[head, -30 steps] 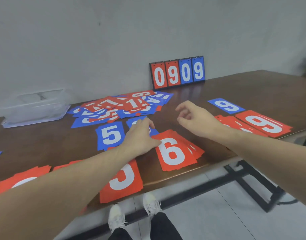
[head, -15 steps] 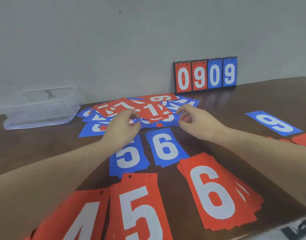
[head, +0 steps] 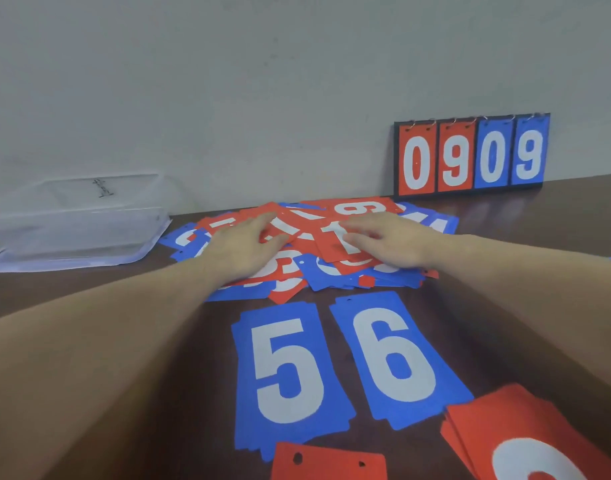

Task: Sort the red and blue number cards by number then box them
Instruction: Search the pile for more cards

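A loose heap of red and blue number cards (head: pixel 331 258) sprawls across the middle of the frame on a dark wooden table (head: pixel 99 341), the cards overlapping at mixed angles. The left hand (head: pixel 243 249) and right hand (head: pixel 388 244) lie flat on the heap, fingers extended toward the wall and pressing the top cards rather than gripping any. Below the heap, a blue 5 stack (head: pixel 290 372) and a blue 6 stack (head: pixel 395 358) sit side by side, long axes running toward the viewer, numerals upright. A red stack (head: pixel 525 441) fills the lower right corner; another red card (head: pixel 328 462) pokes in at the bottom edge. A clear plastic box (head: pixel 75 223) sits at mid-left, and a flip scoreboard (head: pixel 470 155) reading 0909 stands against the wall at upper right.
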